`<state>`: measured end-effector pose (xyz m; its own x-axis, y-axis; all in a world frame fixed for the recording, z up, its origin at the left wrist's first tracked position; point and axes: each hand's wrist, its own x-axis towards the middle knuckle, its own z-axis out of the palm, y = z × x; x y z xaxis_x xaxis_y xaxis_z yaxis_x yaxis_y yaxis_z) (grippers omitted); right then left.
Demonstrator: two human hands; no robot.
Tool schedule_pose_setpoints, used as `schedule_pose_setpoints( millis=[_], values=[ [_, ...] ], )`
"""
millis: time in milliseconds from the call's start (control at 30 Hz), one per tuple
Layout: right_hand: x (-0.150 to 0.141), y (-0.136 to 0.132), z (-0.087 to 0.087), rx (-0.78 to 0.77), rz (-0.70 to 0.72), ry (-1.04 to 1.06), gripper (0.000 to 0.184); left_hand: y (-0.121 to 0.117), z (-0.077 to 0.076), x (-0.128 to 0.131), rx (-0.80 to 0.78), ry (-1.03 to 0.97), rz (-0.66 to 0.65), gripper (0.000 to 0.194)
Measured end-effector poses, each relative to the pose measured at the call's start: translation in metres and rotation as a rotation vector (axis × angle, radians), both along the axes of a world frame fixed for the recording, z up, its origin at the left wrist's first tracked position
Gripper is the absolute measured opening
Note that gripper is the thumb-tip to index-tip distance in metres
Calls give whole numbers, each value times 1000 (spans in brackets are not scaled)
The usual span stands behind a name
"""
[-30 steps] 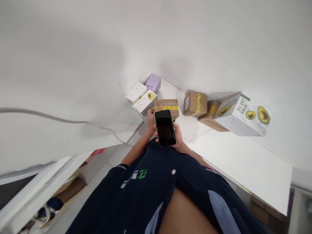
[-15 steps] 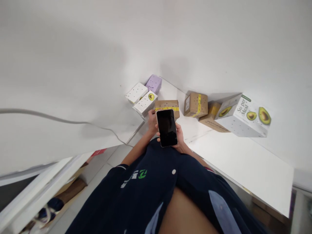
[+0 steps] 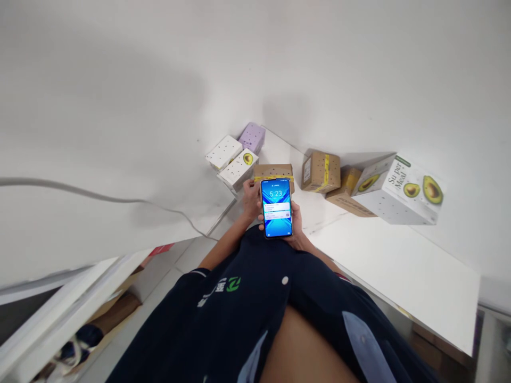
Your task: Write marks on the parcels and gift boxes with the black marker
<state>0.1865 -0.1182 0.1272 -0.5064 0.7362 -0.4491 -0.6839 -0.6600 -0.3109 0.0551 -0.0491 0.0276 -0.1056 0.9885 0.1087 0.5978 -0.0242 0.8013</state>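
I hold a smartphone (image 3: 276, 207) upright in front of my body, its screen lit with a blue lock screen showing a clock. My left hand (image 3: 250, 200) grips its left edge with fingers curled round it. My right hand (image 3: 296, 223) cups the phone from the right and underneath, fingers wrapped behind it. Just beyond the phone a brown cardboard box with yellow tape (image 3: 275, 172) lies on the white table (image 3: 399, 266).
White dotted boxes (image 3: 231, 159) and a purple box (image 3: 252, 136) sit against the wall at the table's back left. More taped brown boxes (image 3: 321, 170) and a large white avocado-print box (image 3: 403, 189) stand at the right. A grey cable (image 3: 99, 197) runs along the left wall.
The phone's screen was black and is now lit. The phone and both hands shifted slightly to the right.
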Motion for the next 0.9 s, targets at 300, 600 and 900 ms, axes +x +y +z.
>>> schedule_pose_setpoints(
  millis=[300,600,900],
  values=[
    [4,1,1,9,-18,-53,69,0,-3,-1,13,53,-25,29],
    [61,-4,-24,150,-403,-406,58,3,-4,1,116,42,8,38],
    [106,-4,-112,23,-45,-1826,73,2,-1,1,95,26,11,38]
  ],
)
